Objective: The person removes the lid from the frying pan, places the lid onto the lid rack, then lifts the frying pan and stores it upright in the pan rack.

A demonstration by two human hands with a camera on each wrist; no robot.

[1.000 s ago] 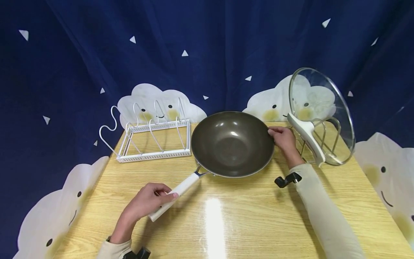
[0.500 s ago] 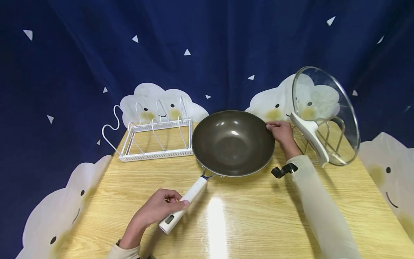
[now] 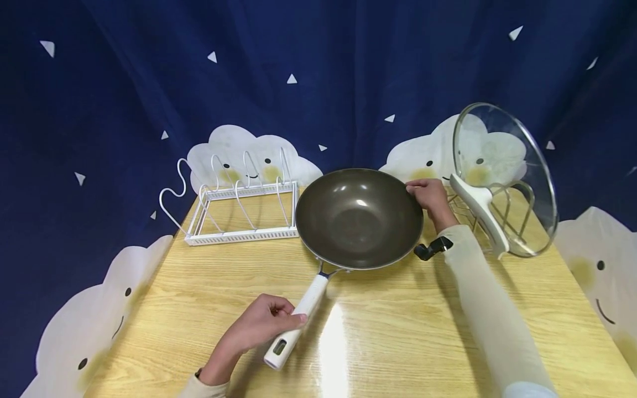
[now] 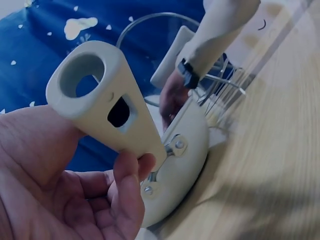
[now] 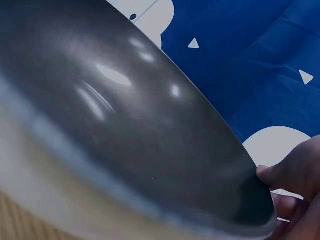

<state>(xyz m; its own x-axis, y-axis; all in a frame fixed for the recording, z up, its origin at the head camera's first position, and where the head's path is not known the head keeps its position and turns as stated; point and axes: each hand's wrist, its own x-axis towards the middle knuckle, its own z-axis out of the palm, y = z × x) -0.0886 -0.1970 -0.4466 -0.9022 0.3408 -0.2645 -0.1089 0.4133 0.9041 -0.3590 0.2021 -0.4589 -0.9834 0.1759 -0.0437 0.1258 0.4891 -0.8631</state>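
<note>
A wok point(image 3: 358, 221) with a dark inside and a pale outside sits in the middle of the wooden table, its white handle point(image 3: 311, 298) pointing toward me. My left hand point(image 3: 261, 326) pinches that handle between thumb and fingers; in the left wrist view the handle's hollow end point(image 4: 82, 75) faces the camera. On the far right side my right hand point(image 3: 432, 200) grips the wok's rim, the thumb point(image 5: 267, 174) inside and the other fingers partly hidden beneath, as the right wrist view shows.
Left of the wok stands a white wire rack point(image 3: 244, 237) with upright loops. At right a glass lid point(image 3: 512, 143) with a white handle point(image 3: 480, 210) leans in a metal wire rack point(image 3: 522, 204). A dark blue curtain point(image 3: 318, 66) hangs behind the table point(image 3: 398, 331).
The wok's handle has swung to the right and toward me, my left hand moving with it. The wok turns slightly while my right hand keeps hold of the rim.
</note>
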